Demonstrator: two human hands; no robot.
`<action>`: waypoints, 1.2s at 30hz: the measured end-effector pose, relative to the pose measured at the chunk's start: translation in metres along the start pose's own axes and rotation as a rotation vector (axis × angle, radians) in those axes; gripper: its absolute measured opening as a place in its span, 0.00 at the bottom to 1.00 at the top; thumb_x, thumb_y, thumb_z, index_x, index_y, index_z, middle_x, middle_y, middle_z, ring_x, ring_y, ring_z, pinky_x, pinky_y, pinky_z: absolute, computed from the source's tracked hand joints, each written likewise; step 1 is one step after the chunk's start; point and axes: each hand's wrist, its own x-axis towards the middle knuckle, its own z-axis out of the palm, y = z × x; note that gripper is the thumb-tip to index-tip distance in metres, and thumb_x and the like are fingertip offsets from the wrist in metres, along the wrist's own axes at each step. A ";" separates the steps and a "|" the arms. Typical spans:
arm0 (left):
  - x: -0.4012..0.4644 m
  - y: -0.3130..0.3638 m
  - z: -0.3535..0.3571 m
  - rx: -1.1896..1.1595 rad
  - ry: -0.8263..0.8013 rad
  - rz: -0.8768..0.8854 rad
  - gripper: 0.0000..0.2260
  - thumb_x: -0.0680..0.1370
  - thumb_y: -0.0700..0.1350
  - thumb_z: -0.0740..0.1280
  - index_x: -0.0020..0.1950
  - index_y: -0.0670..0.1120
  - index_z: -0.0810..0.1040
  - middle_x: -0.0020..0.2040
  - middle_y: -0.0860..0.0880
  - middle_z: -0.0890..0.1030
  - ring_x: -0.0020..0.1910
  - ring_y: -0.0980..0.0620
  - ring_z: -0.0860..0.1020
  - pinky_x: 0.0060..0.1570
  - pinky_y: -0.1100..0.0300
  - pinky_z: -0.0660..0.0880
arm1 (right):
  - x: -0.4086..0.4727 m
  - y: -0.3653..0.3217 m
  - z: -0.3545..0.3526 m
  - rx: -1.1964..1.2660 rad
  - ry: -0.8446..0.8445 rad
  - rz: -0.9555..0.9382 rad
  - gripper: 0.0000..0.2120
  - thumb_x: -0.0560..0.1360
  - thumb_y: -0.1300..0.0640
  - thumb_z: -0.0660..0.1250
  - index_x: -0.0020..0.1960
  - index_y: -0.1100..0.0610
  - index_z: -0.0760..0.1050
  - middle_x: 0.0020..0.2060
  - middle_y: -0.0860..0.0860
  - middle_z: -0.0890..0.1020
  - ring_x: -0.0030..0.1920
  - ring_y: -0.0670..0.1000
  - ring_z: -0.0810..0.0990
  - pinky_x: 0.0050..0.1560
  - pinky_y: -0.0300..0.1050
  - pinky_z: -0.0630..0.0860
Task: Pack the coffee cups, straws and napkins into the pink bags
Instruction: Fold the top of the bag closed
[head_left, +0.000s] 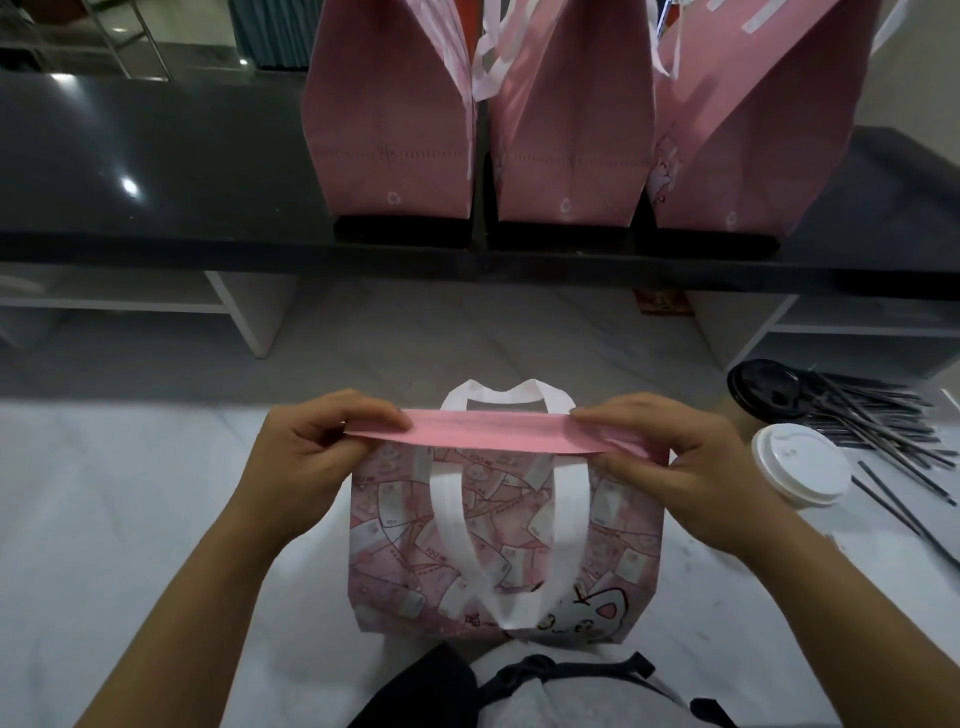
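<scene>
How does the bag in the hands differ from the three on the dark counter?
The near bag sits on the white surface, its top pinched by both hands, its printed side facing the camera; the counter bags stand untouched on the dark counter, showing mostly plain sides. All are pink with white handles.

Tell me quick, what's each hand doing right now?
Left hand: closed, pinching the left end of the pink bag's folded top edge.
Right hand: closed, pinching the right end of the same edge.

- Pink bags: four; one near (506, 540), three (389, 135) (571, 140) (753, 130) on the dark bench (156, 182).
- Coffee cups: two; white-lidded (802, 462), black-lidded (766, 387).
- Black straws (878, 415): one pile, number indeterminate.
</scene>
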 end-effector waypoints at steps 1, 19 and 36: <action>0.000 -0.001 -0.003 0.033 -0.037 0.043 0.22 0.77 0.34 0.66 0.43 0.64 0.85 0.44 0.59 0.84 0.49 0.54 0.81 0.40 0.66 0.80 | 0.000 0.000 0.000 0.037 -0.001 0.007 0.16 0.71 0.51 0.69 0.57 0.39 0.81 0.51 0.40 0.82 0.50 0.50 0.79 0.42 0.50 0.80; -0.004 0.002 -0.022 0.040 -0.104 -0.043 0.16 0.69 0.48 0.72 0.49 0.68 0.83 0.43 0.60 0.86 0.48 0.54 0.83 0.46 0.57 0.83 | -0.010 0.007 -0.011 0.004 0.018 0.021 0.19 0.73 0.59 0.69 0.57 0.37 0.80 0.45 0.39 0.86 0.50 0.44 0.84 0.48 0.37 0.81; -0.007 0.063 0.017 0.669 -0.350 0.234 0.09 0.73 0.58 0.71 0.52 0.60 0.84 0.41 0.64 0.83 0.39 0.64 0.79 0.37 0.65 0.78 | -0.004 -0.045 0.018 -0.725 -0.106 -0.258 0.13 0.75 0.42 0.62 0.49 0.44 0.83 0.40 0.38 0.83 0.41 0.43 0.78 0.42 0.42 0.74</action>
